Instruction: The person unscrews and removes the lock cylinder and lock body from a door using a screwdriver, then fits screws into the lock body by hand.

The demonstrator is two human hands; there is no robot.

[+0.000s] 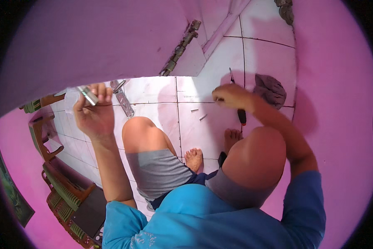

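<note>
My left hand (pixel 96 114) is raised at the left, its fingers curled around a short shiny silver cylinder (pixel 89 96). Beside it is a whitish translucent piece (pixel 71 101), perhaps plastic. My right hand (pixel 232 95) hangs over the floor with its fingers bent together; whatever they may hold is hidden. A screwdriver (pixel 241 118) with a black and orange handle passes behind this hand, its shaft showing beyond. Two small thin metal pieces (pixel 202 117) lie on the tiles between my hands. A long silver plate (pixel 124 104), seemingly a door handle plate, lies near my left knee.
A purple panel (pixel 91 41), like a door, spans the upper left, with a rough, worn metal strip (pixel 180 49) at its edge. A grey cloth (pixel 270 89) lies by the pink wall (pixel 336 124) at the right. Wooden chairs (pixel 45 137) stand at the left.
</note>
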